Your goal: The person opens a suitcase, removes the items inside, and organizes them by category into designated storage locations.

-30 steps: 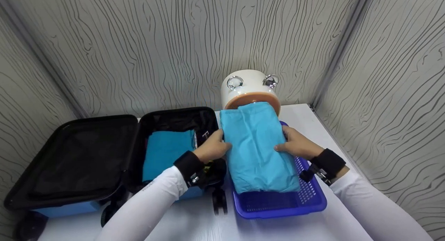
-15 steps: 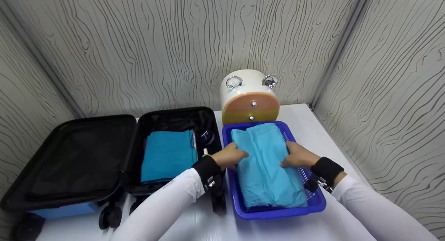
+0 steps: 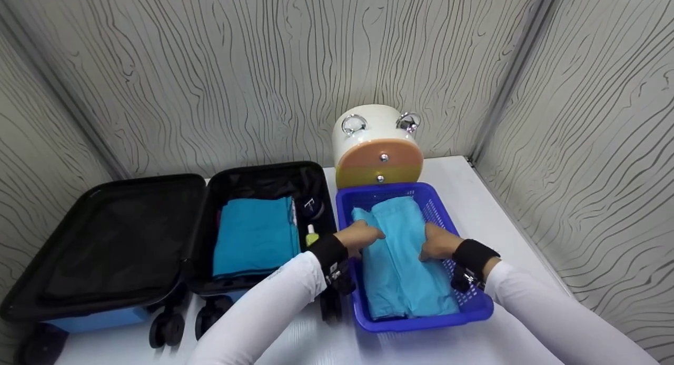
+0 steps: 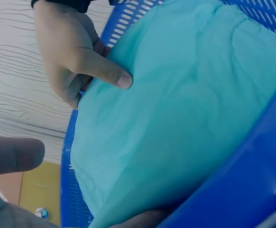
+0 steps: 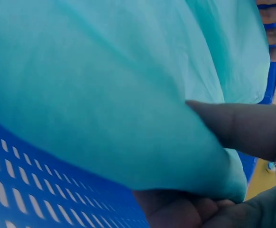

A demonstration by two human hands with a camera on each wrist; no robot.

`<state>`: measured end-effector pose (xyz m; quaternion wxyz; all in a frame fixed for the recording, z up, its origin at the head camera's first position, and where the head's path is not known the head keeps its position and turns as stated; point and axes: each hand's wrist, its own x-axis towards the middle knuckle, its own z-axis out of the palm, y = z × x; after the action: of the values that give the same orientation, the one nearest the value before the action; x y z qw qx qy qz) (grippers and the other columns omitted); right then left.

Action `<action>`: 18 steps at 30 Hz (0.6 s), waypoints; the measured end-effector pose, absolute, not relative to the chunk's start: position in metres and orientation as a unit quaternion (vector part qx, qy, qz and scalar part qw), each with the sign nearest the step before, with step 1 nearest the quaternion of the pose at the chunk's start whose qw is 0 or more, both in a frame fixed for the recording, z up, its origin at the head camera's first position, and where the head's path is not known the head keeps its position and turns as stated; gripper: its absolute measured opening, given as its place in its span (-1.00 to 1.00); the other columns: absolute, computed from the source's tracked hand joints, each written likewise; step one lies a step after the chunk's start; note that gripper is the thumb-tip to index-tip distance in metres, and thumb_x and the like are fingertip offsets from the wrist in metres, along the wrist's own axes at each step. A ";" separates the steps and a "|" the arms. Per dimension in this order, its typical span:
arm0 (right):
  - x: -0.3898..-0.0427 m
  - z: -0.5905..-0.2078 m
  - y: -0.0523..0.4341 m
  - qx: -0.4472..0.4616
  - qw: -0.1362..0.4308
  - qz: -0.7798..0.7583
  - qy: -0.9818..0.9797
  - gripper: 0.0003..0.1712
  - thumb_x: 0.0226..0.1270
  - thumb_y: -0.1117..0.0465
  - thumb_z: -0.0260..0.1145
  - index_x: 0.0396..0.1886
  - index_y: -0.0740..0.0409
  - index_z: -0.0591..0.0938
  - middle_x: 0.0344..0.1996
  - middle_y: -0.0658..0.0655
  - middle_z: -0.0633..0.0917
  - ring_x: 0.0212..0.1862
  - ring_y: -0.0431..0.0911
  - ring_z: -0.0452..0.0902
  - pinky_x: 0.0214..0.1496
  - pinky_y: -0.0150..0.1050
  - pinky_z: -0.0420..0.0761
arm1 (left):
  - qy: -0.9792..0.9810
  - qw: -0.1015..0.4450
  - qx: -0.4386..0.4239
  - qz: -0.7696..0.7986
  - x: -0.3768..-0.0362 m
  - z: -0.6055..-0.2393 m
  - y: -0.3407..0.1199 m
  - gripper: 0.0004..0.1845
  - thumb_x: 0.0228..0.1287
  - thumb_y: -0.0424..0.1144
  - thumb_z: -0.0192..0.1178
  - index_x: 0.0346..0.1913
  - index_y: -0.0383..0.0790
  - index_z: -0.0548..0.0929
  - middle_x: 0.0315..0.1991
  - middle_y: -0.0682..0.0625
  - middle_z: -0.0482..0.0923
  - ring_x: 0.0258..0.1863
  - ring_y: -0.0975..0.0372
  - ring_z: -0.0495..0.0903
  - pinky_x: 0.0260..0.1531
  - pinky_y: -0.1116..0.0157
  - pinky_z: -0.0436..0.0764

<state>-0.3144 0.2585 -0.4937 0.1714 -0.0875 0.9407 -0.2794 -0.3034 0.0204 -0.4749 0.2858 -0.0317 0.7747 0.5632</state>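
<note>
A folded turquoise garment (image 3: pixel 403 249) lies in the blue-purple plastic basket (image 3: pixel 410 323), creased lengthwise. At its left edge is my left hand (image 3: pixel 360 236). In the left wrist view the left thumb (image 4: pixel 14 154) stands off the cloth, while the fingers reach partly under its edge and are mostly hidden. Along the opposite edge my right hand (image 3: pixel 439 242) grips the garment. The right thumb (image 5: pixel 242 126) lies on top of the cloth, and the right fingers (image 5: pixel 176 211) curl beneath it.
To the left lies an open black-lined suitcase (image 3: pixel 202 233) holding a folded teal cloth (image 3: pixel 255 236), a round dark item (image 3: pixel 311 207) and a yellow bottle with a white cap (image 3: pixel 311 235). Behind the basket stands a white rounded box (image 3: pixel 376 128) with orange and yellow fronts. Patterned walls enclose the white table.
Both hands have lowered the garment from above the basket into it. The cloth's top edge has moved toward me, uncovering the box fronts, and its middle crease has deepened.
</note>
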 end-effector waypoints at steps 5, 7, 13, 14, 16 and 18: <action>-0.315 -0.491 0.259 -0.096 0.171 -0.249 0.948 -0.60 -0.05 0.44 0.34 -0.17 0.47 0.46 -0.26 0.21 0.49 -0.21 0.08 0.47 -0.08 0.00 0.66 | 0.803 0.263 0.001 0.534 -0.302 -0.479 0.023 -0.11 0.54 -0.20 0.20 0.71 -0.50 0.03 0.74 -0.35 0.02 0.72 -0.21 0.10 0.62 -0.19 0.30; -0.317 -0.487 0.259 -0.099 0.159 -0.246 0.951 -0.62 -0.05 0.43 0.31 -0.18 0.47 0.47 -0.28 0.22 0.51 -0.22 0.10 0.47 -0.11 0.00 0.64 | 0.822 0.246 0.022 0.513 -0.302 -0.482 0.025 -0.16 0.50 -0.21 0.20 0.66 -0.56 0.12 0.70 -0.39 0.11 0.67 -0.19 0.20 0.60 -0.13 0.34; -0.319 -0.479 0.248 -0.140 0.099 -0.237 0.956 -0.19 0.13 0.36 0.44 0.29 0.80 0.39 0.26 0.74 0.52 0.37 0.53 0.50 0.47 0.32 0.50 | 0.912 0.201 0.139 0.331 -0.309 -0.501 0.036 -0.71 0.42 -0.14 0.14 -0.18 -0.37 0.62 0.23 -0.40 0.63 0.21 -0.17 0.60 0.17 0.02 0.62; -0.320 -0.480 0.246 -0.152 0.096 -0.229 0.957 -0.14 0.16 0.35 0.45 0.36 0.79 0.37 0.35 0.77 0.45 0.46 0.57 0.40 0.53 0.35 0.42 | 0.916 0.203 0.156 0.309 -0.307 -0.500 0.037 -0.73 0.43 -0.13 0.15 -0.24 -0.33 0.60 0.12 -0.35 0.67 0.12 -0.12 0.63 0.09 0.07 0.63; -0.321 -0.484 0.241 -0.172 0.104 -0.211 0.957 -0.11 0.21 0.31 0.47 0.41 0.76 0.36 0.44 0.77 0.37 0.53 0.59 0.29 0.60 0.36 0.32 | 0.909 0.231 0.177 0.297 -0.297 -0.485 0.037 -0.72 0.50 -0.14 0.17 -0.13 -0.35 0.60 0.06 -0.26 0.66 -0.01 -0.01 0.64 0.01 0.13 0.62; -0.321 -0.489 0.238 -0.179 0.129 -0.197 0.955 -0.10 0.27 0.26 0.48 0.45 0.73 0.36 0.47 0.75 0.35 0.56 0.58 0.26 0.62 0.35 0.30 | 0.903 0.248 0.185 0.299 -0.291 -0.477 0.035 -0.69 0.53 -0.16 0.18 0.00 -0.41 0.59 -0.12 -0.17 0.60 -0.22 0.09 0.57 -0.15 0.20 0.57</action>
<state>-0.3213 0.2380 -0.4886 0.1286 -0.1792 0.9553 -0.1970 -0.2913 0.0354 -0.4772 0.2485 0.1853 0.9026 0.2988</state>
